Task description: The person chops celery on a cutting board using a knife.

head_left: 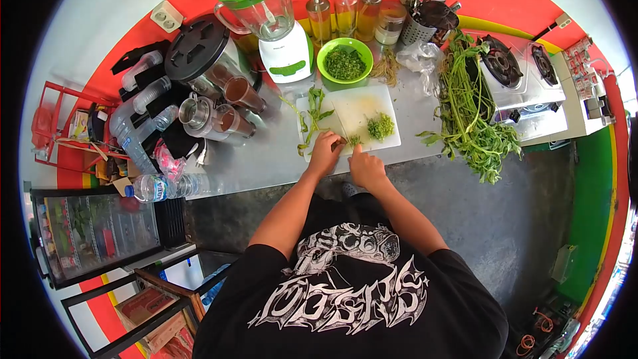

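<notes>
Just ahead of the right hand (367, 170), chopped greens (381, 126) lay on the board (377, 98); chopping seemed underway. Left hand (325, 153) and right curled, grips unclear. Next cut likely needed a steady left.

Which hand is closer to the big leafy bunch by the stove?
Right. The right hand is at the near edge of the cutting board, left of the leafy bunch; the left hand is beside it, farther from the bunch.
</notes>
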{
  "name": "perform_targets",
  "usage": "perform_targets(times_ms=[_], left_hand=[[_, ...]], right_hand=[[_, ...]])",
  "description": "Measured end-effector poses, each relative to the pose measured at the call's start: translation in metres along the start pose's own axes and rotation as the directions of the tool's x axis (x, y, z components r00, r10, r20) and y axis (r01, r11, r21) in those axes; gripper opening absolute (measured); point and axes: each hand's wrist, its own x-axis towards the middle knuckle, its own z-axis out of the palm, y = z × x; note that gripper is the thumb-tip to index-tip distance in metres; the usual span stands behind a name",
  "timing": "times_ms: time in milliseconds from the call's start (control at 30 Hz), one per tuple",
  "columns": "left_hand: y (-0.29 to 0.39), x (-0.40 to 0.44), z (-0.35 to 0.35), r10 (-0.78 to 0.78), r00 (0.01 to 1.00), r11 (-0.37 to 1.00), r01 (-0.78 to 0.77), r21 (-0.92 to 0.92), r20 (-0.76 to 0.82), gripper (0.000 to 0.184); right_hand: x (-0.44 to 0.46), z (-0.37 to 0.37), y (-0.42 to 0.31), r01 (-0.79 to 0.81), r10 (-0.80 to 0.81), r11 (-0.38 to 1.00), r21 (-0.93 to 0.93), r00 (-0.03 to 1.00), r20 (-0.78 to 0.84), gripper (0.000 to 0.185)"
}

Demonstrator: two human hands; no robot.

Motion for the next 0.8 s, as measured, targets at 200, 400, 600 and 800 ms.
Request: perform_targets(times_ms=[200,400,600,800], left_hand=[[-0.008,-0.003,0.007,0.092,0.994,0.995,-0.09,0.037,-0.066,0.01],[-0.005,-0.005,0.003,0.124,0.991,0.991,-0.122,0.047,-0.041,0.01],[-0.004,-0.003,0.002,0.102,0.994,0.994,-0.101,0.034,-0.04,0.008],[-0.005,-0.004,0.0,0.09,0.996,0.995,-0.09,0.042,-0.008,0.011]], right_hand=[[-0.001,0.007,-0.002,-0.007,0.007,1.0,0.02,1.0,-0.007,0.039],[-0.002,0.0,-0.002,0.008,-0.008,1.0,0.022,1.0,-0.015,0.039],[0.002,0.004,0.0,0.016,-0.016,1.0,0.005,1.0,0.007,0.04],[-0.005,0.005,-0.001,0.03,-0.031,1.0,-0.004,1.0,-0.006,0.039]])
